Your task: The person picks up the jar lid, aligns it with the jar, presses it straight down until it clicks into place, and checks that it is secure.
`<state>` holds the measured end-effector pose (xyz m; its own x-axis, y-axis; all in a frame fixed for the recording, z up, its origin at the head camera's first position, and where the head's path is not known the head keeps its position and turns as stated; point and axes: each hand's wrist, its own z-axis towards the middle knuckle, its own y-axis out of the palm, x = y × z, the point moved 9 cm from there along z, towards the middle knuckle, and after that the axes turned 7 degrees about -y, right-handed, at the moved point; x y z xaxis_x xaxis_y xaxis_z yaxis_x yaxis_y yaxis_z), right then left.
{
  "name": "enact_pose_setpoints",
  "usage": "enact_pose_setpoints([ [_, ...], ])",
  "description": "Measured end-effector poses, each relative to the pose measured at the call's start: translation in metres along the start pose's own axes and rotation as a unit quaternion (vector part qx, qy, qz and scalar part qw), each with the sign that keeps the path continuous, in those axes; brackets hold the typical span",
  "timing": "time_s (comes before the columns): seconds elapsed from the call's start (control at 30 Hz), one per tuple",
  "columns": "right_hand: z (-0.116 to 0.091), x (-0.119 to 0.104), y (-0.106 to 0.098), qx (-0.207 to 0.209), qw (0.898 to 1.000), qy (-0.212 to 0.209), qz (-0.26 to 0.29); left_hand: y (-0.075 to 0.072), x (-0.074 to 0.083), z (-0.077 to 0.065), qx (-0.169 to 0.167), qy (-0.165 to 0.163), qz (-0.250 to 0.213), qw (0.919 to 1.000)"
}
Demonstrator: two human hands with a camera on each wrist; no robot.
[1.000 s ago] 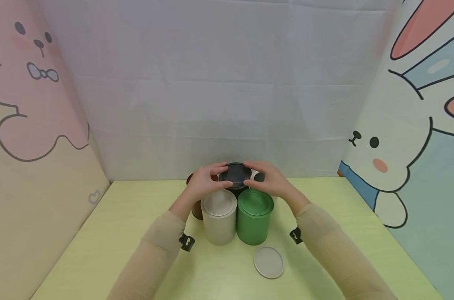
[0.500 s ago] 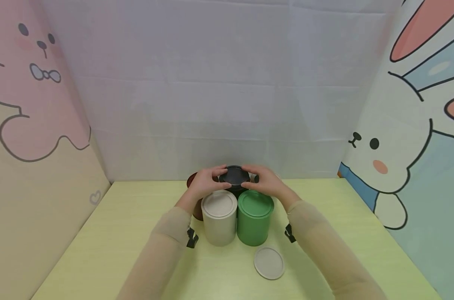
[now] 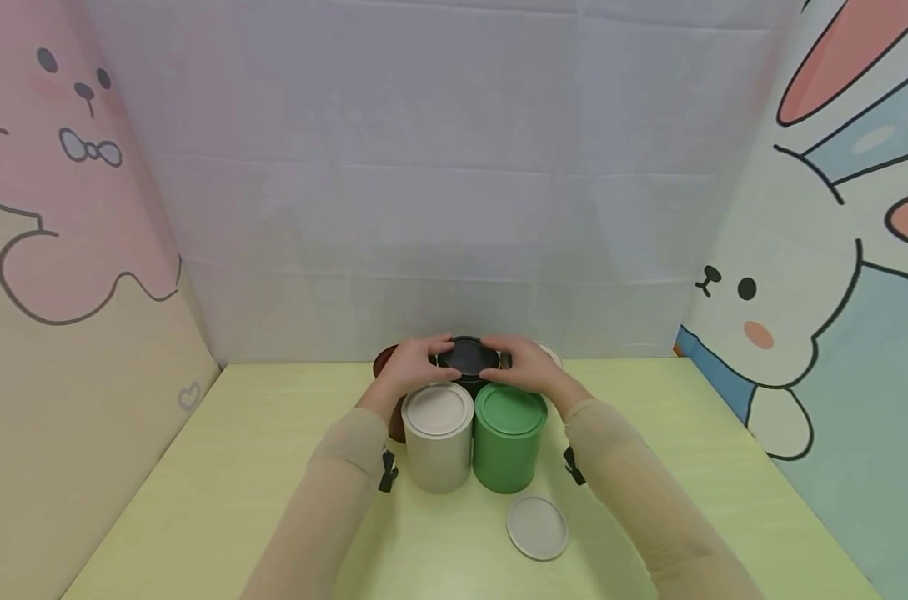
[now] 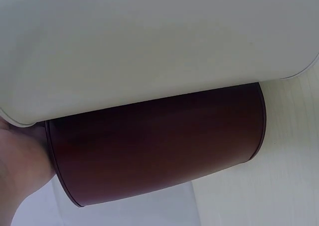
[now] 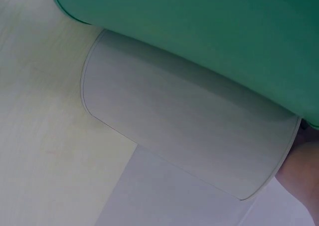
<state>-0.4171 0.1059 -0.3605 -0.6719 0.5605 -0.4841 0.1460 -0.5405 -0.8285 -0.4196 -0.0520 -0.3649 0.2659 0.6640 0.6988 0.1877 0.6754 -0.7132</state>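
At the back of the group of canisters, a black lid (image 3: 469, 357) lies over the top of a black canister (image 3: 473, 387). My left hand (image 3: 411, 367) holds its left edge, thumb in front and fingers behind. From the other side my right hand (image 3: 530, 365) holds the right edge the same way. A dark red canister (image 4: 159, 146) stands beside and partly under my left hand. Beside my right hand is a whitish canister (image 5: 189, 106), mostly hidden in the head view. In front stand a lidded cream canister (image 3: 438, 457) and a lidded green canister (image 3: 506, 458).
A loose round grey lid (image 3: 538, 527) lies flat on the pale yellow-green table (image 3: 288, 467), in front of the green canister. Behind the canisters hangs a white cloth backdrop (image 3: 438, 208). Side panels with cartoon animals stand at left and right.
Both hands and the black lid have come down slightly onto the black canister. My right hand has shifted a little left. The front canisters and loose grey lid have stayed put.
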Motion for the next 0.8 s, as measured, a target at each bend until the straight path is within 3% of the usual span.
enact_pose_setpoints([
  [0.4, -0.0021, 0.0026, 0.0008, -0.004, 1.0, 0.014, 0.0, 0.0027, -0.0016, 0.0002, -0.015, 0.005, 0.012, 0.9998],
  [0.8, -0.0029, -0.0002, 0.0014, 0.0, 1.0, -0.016, -0.027, 0.0028, 0.0024, -0.0015, -0.015, 0.025, 0.029, 0.9992],
])
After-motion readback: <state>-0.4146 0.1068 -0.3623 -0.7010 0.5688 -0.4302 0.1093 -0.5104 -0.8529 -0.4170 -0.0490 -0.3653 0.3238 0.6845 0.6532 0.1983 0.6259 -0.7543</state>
